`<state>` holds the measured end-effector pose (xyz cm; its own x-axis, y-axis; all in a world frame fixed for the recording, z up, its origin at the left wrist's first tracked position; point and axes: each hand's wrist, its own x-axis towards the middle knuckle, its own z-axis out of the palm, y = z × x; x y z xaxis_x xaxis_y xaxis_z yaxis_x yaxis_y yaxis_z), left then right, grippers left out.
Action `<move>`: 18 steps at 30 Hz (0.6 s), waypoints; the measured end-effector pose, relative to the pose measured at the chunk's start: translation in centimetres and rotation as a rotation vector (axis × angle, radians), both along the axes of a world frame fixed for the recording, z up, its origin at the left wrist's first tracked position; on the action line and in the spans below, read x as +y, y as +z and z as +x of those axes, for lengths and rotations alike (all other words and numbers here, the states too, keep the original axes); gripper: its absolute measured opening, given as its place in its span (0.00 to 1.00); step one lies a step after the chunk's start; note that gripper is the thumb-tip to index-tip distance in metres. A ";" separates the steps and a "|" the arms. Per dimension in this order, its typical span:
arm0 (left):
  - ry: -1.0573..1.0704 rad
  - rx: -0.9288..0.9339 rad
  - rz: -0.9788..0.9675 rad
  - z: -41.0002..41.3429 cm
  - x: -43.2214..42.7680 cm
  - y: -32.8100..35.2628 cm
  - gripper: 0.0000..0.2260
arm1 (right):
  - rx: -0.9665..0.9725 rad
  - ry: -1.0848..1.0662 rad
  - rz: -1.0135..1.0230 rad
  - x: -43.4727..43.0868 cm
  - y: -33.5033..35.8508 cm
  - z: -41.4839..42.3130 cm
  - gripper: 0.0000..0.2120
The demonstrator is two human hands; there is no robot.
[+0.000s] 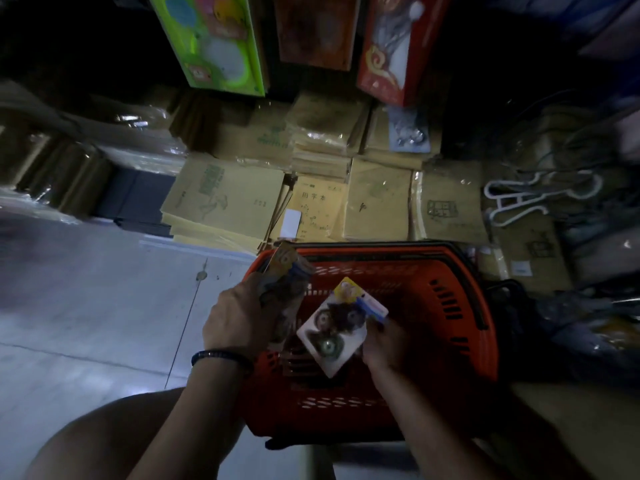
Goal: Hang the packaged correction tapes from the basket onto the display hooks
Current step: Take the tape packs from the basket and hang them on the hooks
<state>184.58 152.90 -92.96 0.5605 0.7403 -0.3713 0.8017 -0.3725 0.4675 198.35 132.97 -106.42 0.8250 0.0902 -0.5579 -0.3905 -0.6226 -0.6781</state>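
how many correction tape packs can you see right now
2 plainly: one pack pinched by the right hand over the orange basket, one topping the blurred bundle the left hand grips. That bundle probably hides more; the basket's inside is too dark to tell.

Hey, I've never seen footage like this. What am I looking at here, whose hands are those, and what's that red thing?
There is no machine here: a person wears one camera on the head, and it looks down at their own hands. The left hand grips a bundle of packs. The right hand pinches one correction tape pack over the red basket. Beyond the basket lie stacks of brown notebooks.
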 end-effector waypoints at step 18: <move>0.168 -0.989 -0.635 -3.2 -12.3 19.0 0.16 | -0.604 0.383 0.503 -6.2 34.4 0.1 0.10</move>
<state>181.42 140.64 -73.95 0.7240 0.6713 -0.1588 0.0050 0.2252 0.9743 198.48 126.75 -72.03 0.8293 0.5396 0.1455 0.2989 -0.2082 -0.9313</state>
